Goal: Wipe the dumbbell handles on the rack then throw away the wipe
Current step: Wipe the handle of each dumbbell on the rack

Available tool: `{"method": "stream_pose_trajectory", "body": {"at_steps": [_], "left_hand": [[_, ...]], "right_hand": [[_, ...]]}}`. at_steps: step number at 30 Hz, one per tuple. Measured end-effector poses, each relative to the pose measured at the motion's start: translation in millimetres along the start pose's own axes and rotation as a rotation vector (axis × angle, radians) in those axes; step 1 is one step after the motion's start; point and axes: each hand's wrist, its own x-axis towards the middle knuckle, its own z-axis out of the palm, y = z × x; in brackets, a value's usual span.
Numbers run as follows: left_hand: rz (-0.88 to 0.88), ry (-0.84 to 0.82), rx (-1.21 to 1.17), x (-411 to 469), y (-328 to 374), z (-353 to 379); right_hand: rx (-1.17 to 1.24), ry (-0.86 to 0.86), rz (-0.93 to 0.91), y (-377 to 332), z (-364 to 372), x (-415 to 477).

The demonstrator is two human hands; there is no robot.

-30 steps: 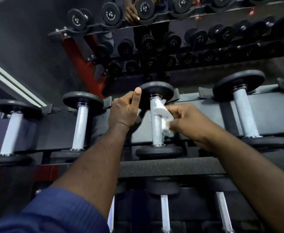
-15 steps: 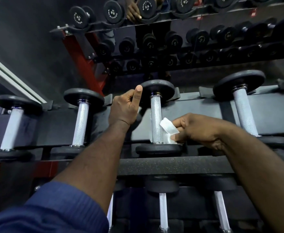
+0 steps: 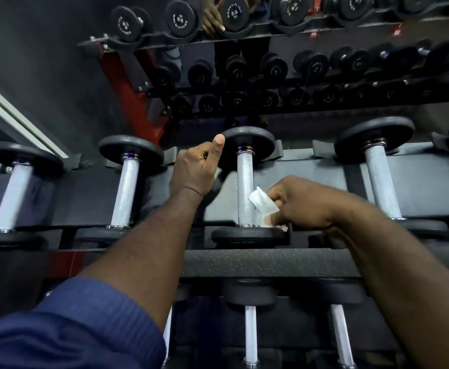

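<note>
Along the top tier of the rack (image 3: 311, 179), four dumbbells lie in a row with their silver handles running from the front edge to the back edge, and more handles show on the lower tier (image 3: 250, 334) under the speckled front rail. Behind the back edge a mirror (image 3: 271, 75) shows further rows of black dumbbells. The middle dumbbell (image 3: 248, 142) sits between the two forearms, the left one coming out of a blue sleeve (image 3: 71, 328). The left hand (image 3: 196, 169) rests on the rack just left of that dumbbell, fingers curled into a fist with nothing seen in it, its thumb straight up beside the back head. The right hand (image 3: 303, 203) is low at the front head, fingers bunched and pinching the wipe (image 3: 262, 205). The white wipe sticks out leftward past the fingertips and touches the right side of the handle (image 3: 245, 187) near its front end.
</note>
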Motion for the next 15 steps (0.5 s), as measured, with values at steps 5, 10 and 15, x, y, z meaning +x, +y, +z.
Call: {"method": "stream_pose_trajectory", "body": {"at_steps": [5, 10, 15], "left_hand": [[-0.005, -0.004, 0.014, -1, 2, 1], [0.008, 0.011, -0.010, 0, -3, 1], [0.013, 0.004, -0.046, 0, 0, 2]], "right_hand": [[-0.217, 0.072, -0.249, -48, 0, -20], [-0.410, -0.009, -0.241, -56, -6, -19], [-0.618, -0.098, -0.211, -80, 11, -5]]}}
